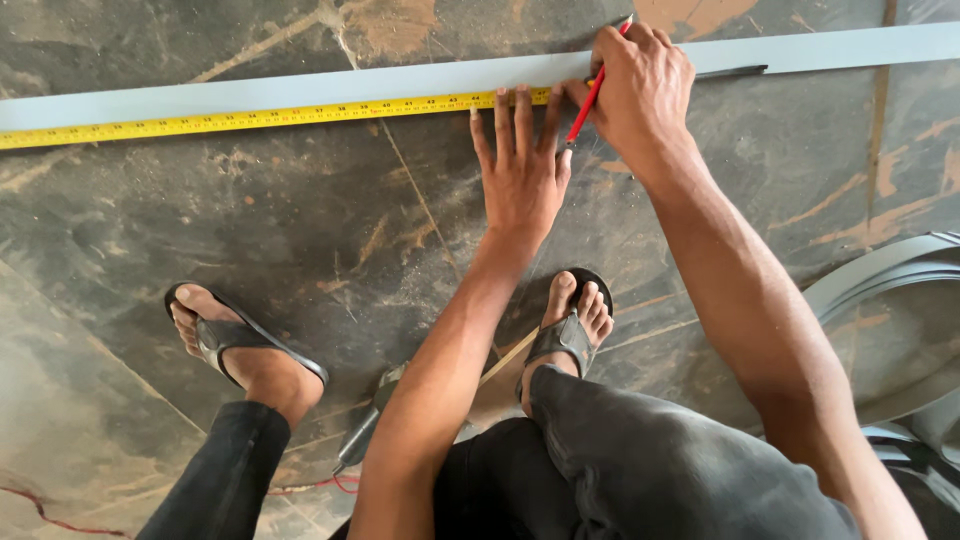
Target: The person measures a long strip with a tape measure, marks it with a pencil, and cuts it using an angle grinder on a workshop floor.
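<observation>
A long pale grey strip (300,88) lies across the dark stone floor at the top of the view. A yellow tape measure (250,118) runs along its near edge from the left. My left hand (520,170) lies flat on the floor, fingers spread, fingertips pressing the tape's end against the strip. My right hand (640,85) grips a red pencil (590,100) with its tip at the strip's near edge, beside the tape's end.
My two feet in black sandals (235,345) (572,330) rest on the floor, legs in dark trousers. A metal tool (365,425) lies between my feet. Curved grey strips (880,275) sit at the right edge. A red line (40,512) marks the floor at bottom left.
</observation>
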